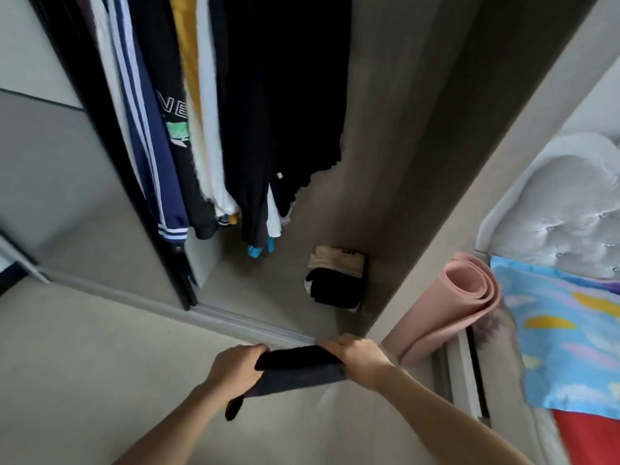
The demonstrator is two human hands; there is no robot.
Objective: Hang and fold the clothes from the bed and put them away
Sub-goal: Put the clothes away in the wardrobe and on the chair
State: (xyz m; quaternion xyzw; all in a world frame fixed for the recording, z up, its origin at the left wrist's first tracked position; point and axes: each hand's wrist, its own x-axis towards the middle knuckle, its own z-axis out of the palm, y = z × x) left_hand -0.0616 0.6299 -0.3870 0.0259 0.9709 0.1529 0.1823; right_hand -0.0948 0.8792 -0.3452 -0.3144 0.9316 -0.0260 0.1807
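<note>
Lower centre of frame: dark folded fabric garment [298, 367], held in the air as a narrow band between both hands, over the pale floor [100, 380] and just short of the grey sliding-door track [255, 325].

Left hand [240, 365]: curled round the left end, thumb on top. Loose tail of cloth hanging below the wrist.

Right hand [357, 359]: clamped over the right end, knuckles up, fingers wrapped under.

Gripped at both ends, probably to stop the fold opening while carried.

Centre right, in the corner of the open wardrobe [268, 290]: small stack of folded clothes [335, 280], beige piece over black ones. Tucked against the side wall, apart from the hems above. Likely destination for the held piece.

Upper left to centre: row of hanging garments [235, 112], including a navy jacket with white stripes plus black, yellow and white pieces.

Right of frame: pink rolled foam mat [459, 297], propped upright between wardrobe side and bed. Bed with blue patterned sheet [570, 330]; grey tufted headboard [563, 213] above it.

Judged step: folded piece on its way to the stack, not yet set down.
</note>
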